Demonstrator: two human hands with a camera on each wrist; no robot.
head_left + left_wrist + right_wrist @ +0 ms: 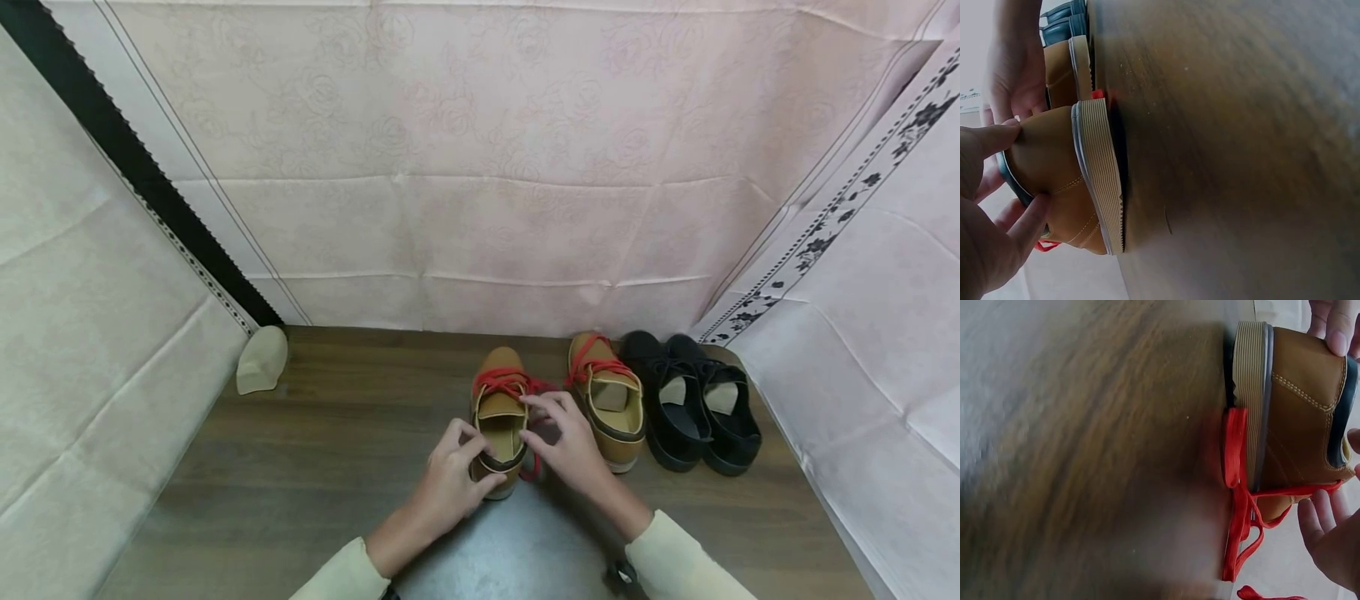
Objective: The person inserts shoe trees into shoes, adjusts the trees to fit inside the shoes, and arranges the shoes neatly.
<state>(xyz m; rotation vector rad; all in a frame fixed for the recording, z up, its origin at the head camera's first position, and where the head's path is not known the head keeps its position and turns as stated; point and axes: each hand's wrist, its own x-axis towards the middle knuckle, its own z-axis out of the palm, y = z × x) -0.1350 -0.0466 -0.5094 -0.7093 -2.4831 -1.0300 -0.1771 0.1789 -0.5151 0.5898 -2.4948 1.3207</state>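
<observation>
A tan lace-up shoe [501, 407] with red laces [504, 382] stands on the wooden floor, toe away from me. My left hand [455, 468] holds it at the back, its thumb and fingers spread about the heel collar [1017, 184]. On the right side, my right hand [567, 442] has its thumb and fingers at the collar edge, near the lace. Loose red lace [1235, 487] hangs down beside the sole [1250, 394] onto the floor. The matching tan shoe [606, 404] stands just right of my right hand.
Two black shoes [663, 408] stand side by side farther right, with pale pieces inside. A cream rounded object [262, 360] lies at the far left by the wall. Pale patterned sheets [480, 225] cover the back and both sides of the wooden floor [360, 400].
</observation>
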